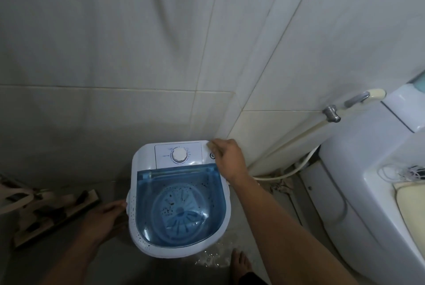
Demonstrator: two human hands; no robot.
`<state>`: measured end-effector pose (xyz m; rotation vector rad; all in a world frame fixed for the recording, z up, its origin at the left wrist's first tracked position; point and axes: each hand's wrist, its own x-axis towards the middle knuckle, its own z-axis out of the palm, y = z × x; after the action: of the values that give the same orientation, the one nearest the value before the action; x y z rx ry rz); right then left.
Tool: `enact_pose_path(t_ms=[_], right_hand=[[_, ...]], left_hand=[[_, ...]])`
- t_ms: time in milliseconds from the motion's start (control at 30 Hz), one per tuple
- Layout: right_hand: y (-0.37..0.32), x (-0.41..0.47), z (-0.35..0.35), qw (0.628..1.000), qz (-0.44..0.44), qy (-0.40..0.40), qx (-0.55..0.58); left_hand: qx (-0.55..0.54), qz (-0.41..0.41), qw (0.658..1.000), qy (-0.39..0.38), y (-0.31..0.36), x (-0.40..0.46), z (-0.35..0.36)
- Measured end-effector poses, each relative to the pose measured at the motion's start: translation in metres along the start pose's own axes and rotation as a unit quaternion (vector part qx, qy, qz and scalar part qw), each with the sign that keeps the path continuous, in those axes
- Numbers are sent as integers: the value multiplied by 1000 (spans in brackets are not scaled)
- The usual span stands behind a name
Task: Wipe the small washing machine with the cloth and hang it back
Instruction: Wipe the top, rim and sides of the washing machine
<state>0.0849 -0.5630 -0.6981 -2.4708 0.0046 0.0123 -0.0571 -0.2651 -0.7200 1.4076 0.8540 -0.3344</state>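
Note:
A small white washing machine [147,192] with a blue see-through lid and a white dial stands on the floor against the tiled wall. My right hand [230,158] is at its back right corner, fingers curled over a pale cloth [210,144] that shows only as a small patch under the fingertips. My left hand [108,213] touches the machine's left side, fingers relaxed. Dark specks lie on the lid and rim.
A white toilet [358,169] with a spray hose [299,135] fills the right side. A wooden-slatted object [53,211] lies on the floor at the left. My bare foot [240,261] stands by a wet patch in front of the machine.

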Motion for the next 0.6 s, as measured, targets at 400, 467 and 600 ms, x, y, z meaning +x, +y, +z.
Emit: enact_pose_path(t_ms=[400, 467, 600], right_hand=[[-2, 14, 13, 995, 39, 31, -85], [5, 7, 10, 994, 29, 70, -79], [5, 7, 14, 995, -41, 82, -43]], left_hand=[[26, 13, 1000, 9, 10, -10, 5], [35, 18, 999, 7, 12, -14, 6], [29, 28, 999, 0, 17, -14, 10]])
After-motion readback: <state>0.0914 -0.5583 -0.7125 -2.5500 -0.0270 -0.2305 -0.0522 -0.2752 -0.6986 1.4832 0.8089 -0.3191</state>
